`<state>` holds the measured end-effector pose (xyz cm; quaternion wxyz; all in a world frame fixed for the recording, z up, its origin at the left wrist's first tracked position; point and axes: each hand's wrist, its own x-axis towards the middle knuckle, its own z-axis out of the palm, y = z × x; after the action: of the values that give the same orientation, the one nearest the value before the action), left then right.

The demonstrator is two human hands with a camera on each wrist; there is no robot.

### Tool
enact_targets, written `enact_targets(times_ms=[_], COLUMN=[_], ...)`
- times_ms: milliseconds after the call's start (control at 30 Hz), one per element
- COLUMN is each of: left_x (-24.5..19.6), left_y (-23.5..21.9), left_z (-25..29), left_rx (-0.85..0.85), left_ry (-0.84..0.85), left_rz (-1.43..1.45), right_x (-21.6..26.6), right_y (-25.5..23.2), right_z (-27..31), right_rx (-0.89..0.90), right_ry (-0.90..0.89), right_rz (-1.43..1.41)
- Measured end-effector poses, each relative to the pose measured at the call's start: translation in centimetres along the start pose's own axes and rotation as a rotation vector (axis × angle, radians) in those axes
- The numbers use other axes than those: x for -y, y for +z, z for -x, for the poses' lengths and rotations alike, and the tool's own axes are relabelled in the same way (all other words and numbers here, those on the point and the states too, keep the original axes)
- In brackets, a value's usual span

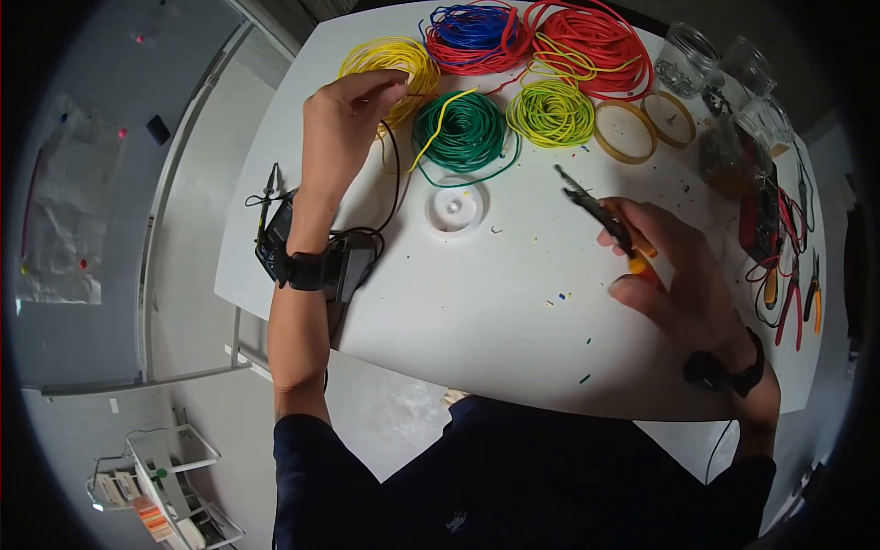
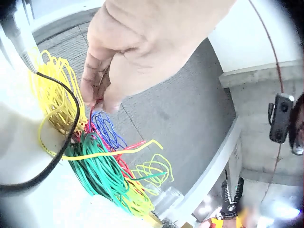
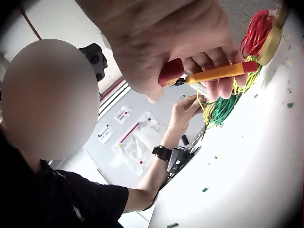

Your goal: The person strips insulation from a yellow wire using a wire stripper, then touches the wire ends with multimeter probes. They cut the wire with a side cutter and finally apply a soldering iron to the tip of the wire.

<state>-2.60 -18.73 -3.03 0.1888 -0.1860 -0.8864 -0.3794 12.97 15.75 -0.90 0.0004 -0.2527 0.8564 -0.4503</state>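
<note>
My left hand [image 1: 341, 133] is raised over the yellow wire coil [image 1: 394, 55], thumb and fingers pinching a red wire [image 2: 91, 115]. The right hand [image 1: 683, 266] holds wire strippers [image 1: 600, 215] above the table, their dark jaws spread and pointing toward the coils. An orange-yellow handle [image 3: 216, 73] with a red end lies across the right fingers. Beside the left hand sits a green wire coil [image 1: 458, 136], with a loose yellow wire end across it. Blue wire [image 1: 472, 26], red wire [image 1: 596, 46] and a yellow-green coil [image 1: 553, 115] lie around it.
A round white dish [image 1: 455, 229] stands mid-table among scattered wire scraps. Two tan rings [image 1: 628, 159] and clear jars [image 1: 686, 60] are at the back right. Pliers [image 1: 796, 307] lie along the right edge. A black cable [image 1: 397, 174] runs near the left wrist.
</note>
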Motion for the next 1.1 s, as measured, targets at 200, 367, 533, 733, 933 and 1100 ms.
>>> enact_targets(times_ms=[200, 367, 533, 733, 933, 1100], left_x=[0.3, 0.2, -0.8, -0.7, -1.6, -1.0], left_y=[0.8, 0.8, 0.8, 1.8, 2.2, 2.6], left_z=[0.2, 0.1, 0.6, 0.8, 1.1, 1.1], left_rx=[-0.018, 0.003, -0.002, -0.048, -0.076, -0.087], left_ry=[-0.061, 0.025, -0.138, -0.057, -0.112, -0.121], left_rz=[0.236, 0.329, 0.406, 0.588, 0.652, 0.696], right_x=[0.9, 0.8, 0.1, -1.3, -1.8, -2.2], right_y=[2.9, 4.1, 6.1, 6.5, 5.5, 4.1], right_z=[-4.4, -9.3, -11.4, -12.1, -12.2, -13.1], right_rx=[-0.134, -0.156, -0.197, -0.277, -0.403, -0.387], right_ry=[-0.092, -0.124, -0.103, -0.155, -0.256, -0.175], right_rz=[0.135, 0.230, 0.205, 0.321, 0.332, 0.240])
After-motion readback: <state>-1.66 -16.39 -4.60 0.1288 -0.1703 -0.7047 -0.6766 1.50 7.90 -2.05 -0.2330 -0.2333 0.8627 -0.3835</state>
